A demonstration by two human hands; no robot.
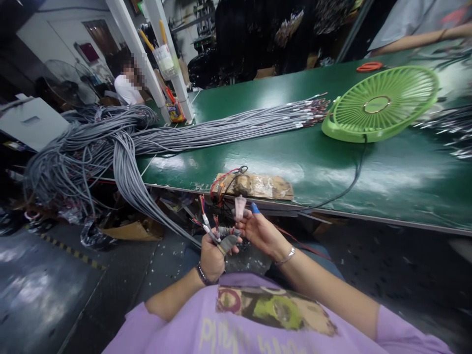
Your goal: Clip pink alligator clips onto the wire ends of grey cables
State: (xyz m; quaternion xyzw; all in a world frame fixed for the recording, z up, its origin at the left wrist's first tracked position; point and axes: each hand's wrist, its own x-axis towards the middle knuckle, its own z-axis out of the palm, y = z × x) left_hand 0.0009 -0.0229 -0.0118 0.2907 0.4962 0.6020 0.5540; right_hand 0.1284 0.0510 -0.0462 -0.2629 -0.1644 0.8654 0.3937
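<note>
My left hand (213,255) is closed round the end of a grey cable (173,227) in front of my chest, with its stripped coloured wires (206,216) fanning upward. A grey cot covers one of its fingers. My right hand (260,230) sits just right of it, fingers pinched at the wire ends, wearing a pale finger cot and a blue one. A bracelet is on each wrist. Both hands hover below the near edge of the green table (368,172).
A long bundle of grey cables (228,129) crosses the table and spills off its left end. A green fan (379,103) lies at the right with its black cord. A taped block with red wires (254,186) sits at the near edge. Other people are far left and far right.
</note>
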